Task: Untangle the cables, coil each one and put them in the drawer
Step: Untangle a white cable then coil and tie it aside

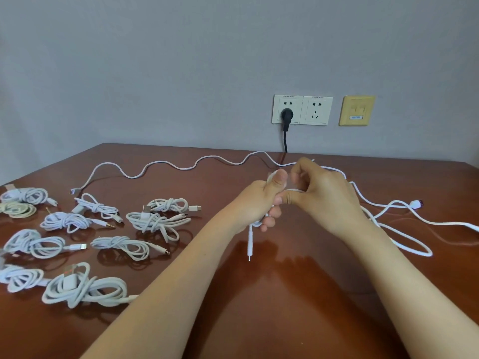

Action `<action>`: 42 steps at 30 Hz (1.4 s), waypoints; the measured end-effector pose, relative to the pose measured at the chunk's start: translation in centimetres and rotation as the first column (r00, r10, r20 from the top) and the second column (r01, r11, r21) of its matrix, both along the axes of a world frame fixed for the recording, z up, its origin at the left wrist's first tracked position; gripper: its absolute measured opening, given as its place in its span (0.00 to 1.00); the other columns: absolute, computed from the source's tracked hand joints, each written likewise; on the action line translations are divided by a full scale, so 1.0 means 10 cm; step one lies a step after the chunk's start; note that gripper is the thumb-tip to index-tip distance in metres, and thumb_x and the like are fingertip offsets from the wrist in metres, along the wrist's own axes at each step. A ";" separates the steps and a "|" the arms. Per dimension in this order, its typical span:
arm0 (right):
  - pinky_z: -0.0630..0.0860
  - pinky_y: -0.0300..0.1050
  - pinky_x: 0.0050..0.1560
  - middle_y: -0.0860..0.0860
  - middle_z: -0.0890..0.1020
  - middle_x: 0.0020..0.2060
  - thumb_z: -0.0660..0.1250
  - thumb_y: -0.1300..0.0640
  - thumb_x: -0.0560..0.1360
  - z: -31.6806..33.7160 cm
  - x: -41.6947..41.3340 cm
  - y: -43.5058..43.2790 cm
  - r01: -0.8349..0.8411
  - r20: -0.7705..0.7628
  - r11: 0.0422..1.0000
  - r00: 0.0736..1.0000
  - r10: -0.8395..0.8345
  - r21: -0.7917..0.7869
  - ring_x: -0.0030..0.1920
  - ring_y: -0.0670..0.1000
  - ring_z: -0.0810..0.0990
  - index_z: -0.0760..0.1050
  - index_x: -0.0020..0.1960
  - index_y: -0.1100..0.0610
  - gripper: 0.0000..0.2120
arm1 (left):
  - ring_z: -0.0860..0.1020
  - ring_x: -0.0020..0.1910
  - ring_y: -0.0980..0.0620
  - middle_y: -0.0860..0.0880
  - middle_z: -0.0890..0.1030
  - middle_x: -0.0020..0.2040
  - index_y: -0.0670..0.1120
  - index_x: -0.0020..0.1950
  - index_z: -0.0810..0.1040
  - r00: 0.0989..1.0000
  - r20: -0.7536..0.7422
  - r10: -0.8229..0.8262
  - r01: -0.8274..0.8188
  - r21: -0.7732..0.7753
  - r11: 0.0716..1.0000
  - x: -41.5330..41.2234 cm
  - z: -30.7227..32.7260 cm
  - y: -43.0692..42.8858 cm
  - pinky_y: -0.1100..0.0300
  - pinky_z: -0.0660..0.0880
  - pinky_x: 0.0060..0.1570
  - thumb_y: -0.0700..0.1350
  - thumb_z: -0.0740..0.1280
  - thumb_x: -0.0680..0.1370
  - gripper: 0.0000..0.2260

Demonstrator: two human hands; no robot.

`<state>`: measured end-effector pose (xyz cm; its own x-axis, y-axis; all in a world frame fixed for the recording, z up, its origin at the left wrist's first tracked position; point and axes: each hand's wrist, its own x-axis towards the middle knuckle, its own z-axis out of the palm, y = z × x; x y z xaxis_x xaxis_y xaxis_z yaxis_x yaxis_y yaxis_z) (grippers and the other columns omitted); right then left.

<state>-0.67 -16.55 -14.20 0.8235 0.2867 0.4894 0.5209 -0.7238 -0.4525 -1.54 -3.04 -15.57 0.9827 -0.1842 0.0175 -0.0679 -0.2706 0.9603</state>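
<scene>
Above the middle of the brown table (285, 294), my left hand (261, 200) grips a few loops of a white cable (404, 244). That cable's plug end (249, 248) hangs below the fist. My right hand (324, 193) pinches the same cable beside the left thumb. Its loose length trails right across the table. A second white cable (160, 167) snakes along the far side. Several coiled and tied white cables (85, 286) lie in rows at the left. No drawer is in view.
Two wall sockets (302, 110) sit on the grey wall behind the table, one holding a black plug (286, 115) whose cord drops behind the table's back edge. A yellow network plate (357, 110) is to their right. The table's near part is bare wood.
</scene>
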 end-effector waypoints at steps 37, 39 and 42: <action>0.66 0.48 0.40 0.52 0.76 0.30 0.50 0.48 0.80 -0.11 0.09 -0.04 0.043 0.043 0.989 0.998 -0.037 -0.143 0.42 0.60 0.75 0.60 0.28 0.51 0.22 | 0.64 0.19 0.55 0.50 0.65 0.26 0.46 0.40 0.69 0.971 -0.117 -0.210 0.234 0.269 0.934 -0.02 -0.05 -0.08 0.67 0.62 0.20 0.51 0.59 0.81 0.13; 0.67 0.48 0.40 0.51 0.77 0.30 0.50 0.46 0.80 -0.12 0.10 -0.05 0.012 0.015 0.996 1.000 -0.010 -0.085 0.42 0.59 0.75 0.62 0.30 0.51 0.21 | 0.64 0.19 0.56 0.50 0.65 0.26 0.46 0.40 0.69 0.973 -0.113 -0.199 0.223 0.269 0.937 -0.02 -0.05 -0.07 0.67 0.62 0.20 0.52 0.59 0.81 0.13; 0.67 0.49 0.42 0.50 0.76 0.35 0.50 0.43 0.79 -0.12 0.12 -0.09 0.033 -0.059 0.997 0.998 -0.038 -0.077 0.43 0.57 0.73 0.65 0.35 0.50 0.18 | 0.64 0.18 0.57 0.50 0.65 0.26 0.46 0.39 0.68 0.987 -0.090 -0.134 0.153 0.255 0.955 0.00 -0.05 -0.03 0.67 0.62 0.19 0.53 0.59 0.80 0.14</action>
